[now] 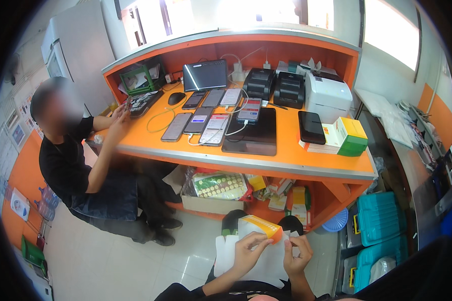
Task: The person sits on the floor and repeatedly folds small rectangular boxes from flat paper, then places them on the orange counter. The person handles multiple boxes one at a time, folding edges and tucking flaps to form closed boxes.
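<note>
Over my lap I hold a small orange, yellow and white carton [262, 227] tilted in front of me. My left hand [250, 254] is closed on its near left edge, thumb on the orange end. At the carton's right end my right hand [297, 255] pinches what looks like its white flap between thumb and fingers; its fingertips partly hide the spot. White sheets of paper or card [269, 265] lie across my lap under both hands.
An orange desk [288, 134] stands ahead, bearing several phones [218, 129], a laptop [205, 75], black printers [259, 84], a white printer [328, 98] and a green-yellow carton [352, 136]. A person [80, 145] sits at left. Teal-lidded bins [381, 218] stand at right; an open box [213, 204] lies under the desk.
</note>
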The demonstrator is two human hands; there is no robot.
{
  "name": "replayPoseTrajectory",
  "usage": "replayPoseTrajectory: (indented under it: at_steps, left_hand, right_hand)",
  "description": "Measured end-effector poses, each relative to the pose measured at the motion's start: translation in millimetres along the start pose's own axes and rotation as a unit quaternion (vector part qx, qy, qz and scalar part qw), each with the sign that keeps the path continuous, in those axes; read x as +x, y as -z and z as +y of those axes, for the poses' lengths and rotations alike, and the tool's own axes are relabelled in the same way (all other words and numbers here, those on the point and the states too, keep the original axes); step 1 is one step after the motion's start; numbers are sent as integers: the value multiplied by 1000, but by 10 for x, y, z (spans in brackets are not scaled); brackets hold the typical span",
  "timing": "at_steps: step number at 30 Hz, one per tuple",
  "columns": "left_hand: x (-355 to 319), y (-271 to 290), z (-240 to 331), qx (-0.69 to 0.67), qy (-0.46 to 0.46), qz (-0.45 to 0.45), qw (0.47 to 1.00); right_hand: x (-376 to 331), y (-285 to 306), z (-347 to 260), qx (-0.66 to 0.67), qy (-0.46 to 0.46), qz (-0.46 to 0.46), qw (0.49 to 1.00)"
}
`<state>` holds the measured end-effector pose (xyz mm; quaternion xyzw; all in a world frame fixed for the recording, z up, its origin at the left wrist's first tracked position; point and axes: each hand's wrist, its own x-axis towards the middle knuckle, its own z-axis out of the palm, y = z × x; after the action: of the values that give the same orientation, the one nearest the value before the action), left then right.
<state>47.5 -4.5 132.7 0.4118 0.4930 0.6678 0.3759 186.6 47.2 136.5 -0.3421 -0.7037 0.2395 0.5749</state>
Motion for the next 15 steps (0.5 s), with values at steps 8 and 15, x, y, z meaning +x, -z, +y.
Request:
replayPoseTrajectory:
  at_steps: [8, 15]
  left_hand:
    - [-14, -51, -36, -9, -2, 7, 1000]
    - [-7, -60, -75, -7, -17, 26, 999]
  right_hand:
    - [20, -41, 39, -8, -43, -6, 999]
    - [-11, -65, 134, 23, -83, -21, 996]
